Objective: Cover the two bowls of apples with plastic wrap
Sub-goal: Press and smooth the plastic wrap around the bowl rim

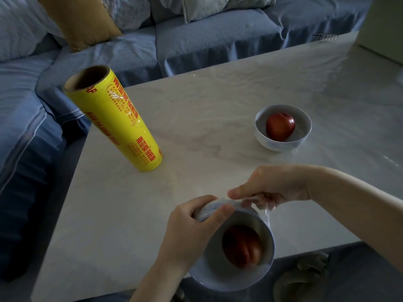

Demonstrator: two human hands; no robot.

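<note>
A white bowl (218, 277) with a red apple (242, 247) is tilted toward me at the table's near edge, with clear plastic wrap (265, 209) stretched over its mouth. My left hand (194, 227) grips the bowl's far rim and presses wrap against it. My right hand (272, 186) pinches the wrap at the rim's upper right. A second white bowl (261, 138) holding a red apple (280, 127) stands uncovered farther right on the table. The yellow roll of plastic wrap (115, 118) stands upright at the table's left.
The pale marble-look table (196, 105) is bordered by a blue sofa (207, 35) behind and to the left, with a mustard cushion (80, 20) and pale pillows. A crumpled cloth (305, 277) lies on the floor below the near edge.
</note>
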